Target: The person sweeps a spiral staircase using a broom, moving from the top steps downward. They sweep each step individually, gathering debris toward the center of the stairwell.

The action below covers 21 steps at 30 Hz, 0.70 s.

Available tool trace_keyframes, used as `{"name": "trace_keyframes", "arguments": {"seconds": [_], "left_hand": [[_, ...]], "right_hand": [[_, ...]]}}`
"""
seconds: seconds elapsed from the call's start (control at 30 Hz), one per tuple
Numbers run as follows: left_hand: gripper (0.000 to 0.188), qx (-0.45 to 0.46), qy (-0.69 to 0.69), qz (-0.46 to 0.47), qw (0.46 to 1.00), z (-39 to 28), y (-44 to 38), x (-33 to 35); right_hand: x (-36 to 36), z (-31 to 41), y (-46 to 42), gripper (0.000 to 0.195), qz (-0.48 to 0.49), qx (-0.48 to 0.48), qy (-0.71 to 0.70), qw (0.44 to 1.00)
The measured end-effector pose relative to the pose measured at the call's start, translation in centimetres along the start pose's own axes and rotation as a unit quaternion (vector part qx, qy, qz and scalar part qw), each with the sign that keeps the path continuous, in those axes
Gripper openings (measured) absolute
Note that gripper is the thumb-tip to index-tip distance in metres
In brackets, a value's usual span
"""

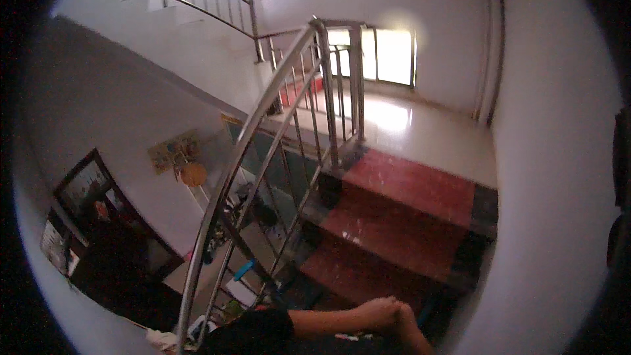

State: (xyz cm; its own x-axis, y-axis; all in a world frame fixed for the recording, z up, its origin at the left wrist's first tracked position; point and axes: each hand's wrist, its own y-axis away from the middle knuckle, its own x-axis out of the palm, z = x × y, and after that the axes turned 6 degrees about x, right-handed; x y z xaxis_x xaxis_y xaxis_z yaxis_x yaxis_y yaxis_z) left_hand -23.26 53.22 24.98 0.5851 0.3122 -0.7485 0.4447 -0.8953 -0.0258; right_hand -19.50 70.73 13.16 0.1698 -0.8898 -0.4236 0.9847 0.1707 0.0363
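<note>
A bare forearm (328,321) comes out of a dark sleeve (256,328) at the bottom of the view. It runs right to a blurred spot where my left hand (378,312) seems to meet my right hand (407,313). A second bare stretch of arm drops from there to the lower edge. Fingers do not show clearly, and whether anything is held cannot be told. Just beyond, red-covered stair treads (394,227) with dark sides climb to a pale landing (434,133).
A metal handrail (246,135) with balusters curves up the left side. A white wall (547,133) borders the right. Another flight (162,34) rises at upper left, and a bright window (389,54) stands over the landing. Below left are a dark-framed doorway (118,212) and clutter.
</note>
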Motion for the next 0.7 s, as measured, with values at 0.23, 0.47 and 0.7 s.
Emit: {"name": "trace_keyframes", "arguments": {"seconds": [0.23,0.47,0.7], "left_hand": [[0.019,-0.085,-0.19,0.107,0.972,-1.0,1.2,-2.0],[0.024,-0.036,-0.017,-0.076,0.996,-2.1,1.8,-1.9],[0.025,0.041,0.187,-0.007,0.982,-1.7,0.3,-1.2]], "right_hand": [[1.4,-3.7,1.3,0.058,-0.13,0.074,0.378,0.914],[-3.0,-7.4,6.9,0.053,-0.081,0.46,0.245,0.849],[-1.3,-6.0,4.9,0.04,-0.117,0.323,0.256,0.903]]}}
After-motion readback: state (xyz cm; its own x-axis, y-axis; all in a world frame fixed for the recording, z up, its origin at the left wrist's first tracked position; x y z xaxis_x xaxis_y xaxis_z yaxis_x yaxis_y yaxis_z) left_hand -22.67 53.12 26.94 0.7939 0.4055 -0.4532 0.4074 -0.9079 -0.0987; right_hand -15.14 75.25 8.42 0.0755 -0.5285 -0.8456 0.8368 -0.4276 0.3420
